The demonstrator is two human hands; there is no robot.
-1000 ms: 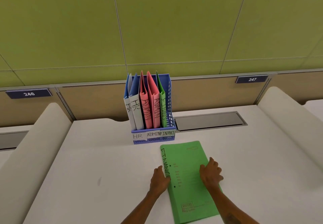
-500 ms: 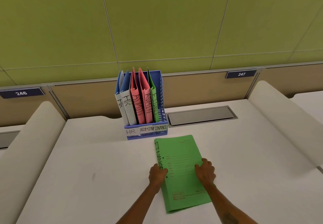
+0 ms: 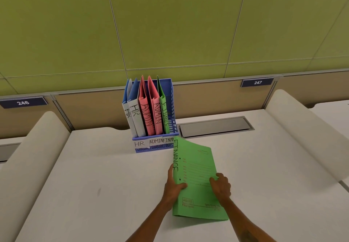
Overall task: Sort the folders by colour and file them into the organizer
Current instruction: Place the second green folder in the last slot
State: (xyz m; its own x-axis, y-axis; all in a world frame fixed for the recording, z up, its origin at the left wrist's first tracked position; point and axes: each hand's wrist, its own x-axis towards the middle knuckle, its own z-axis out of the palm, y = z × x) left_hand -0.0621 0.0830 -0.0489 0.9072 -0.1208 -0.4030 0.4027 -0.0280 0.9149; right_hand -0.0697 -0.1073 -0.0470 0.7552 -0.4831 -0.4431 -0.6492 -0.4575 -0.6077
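A green folder (image 3: 196,177) marked FINANCE is raised off the white desk, its far corner near the organizer's front. My left hand (image 3: 172,187) grips its spine edge, thumb on the cover. My right hand (image 3: 221,187) holds its right edge. The blue organizer (image 3: 171,98) stands at the back of the desk with labels HR, ADMIN and FINANCE. Two blue folders (image 3: 133,107) stand in its left slot, two red ones (image 3: 150,107) in the middle, one green folder (image 3: 163,109) on the right.
A grey cable hatch (image 3: 215,126) lies flush in the desk right of the organizer. Rounded white dividers (image 3: 302,128) rise on both sides of the desk (image 3: 105,175). A green panel wall with number plates 246 and 247 stands behind.
The green folder lay flat on the desk; now both hands have lifted it and moved it toward the organizer, its spine side tilted up.
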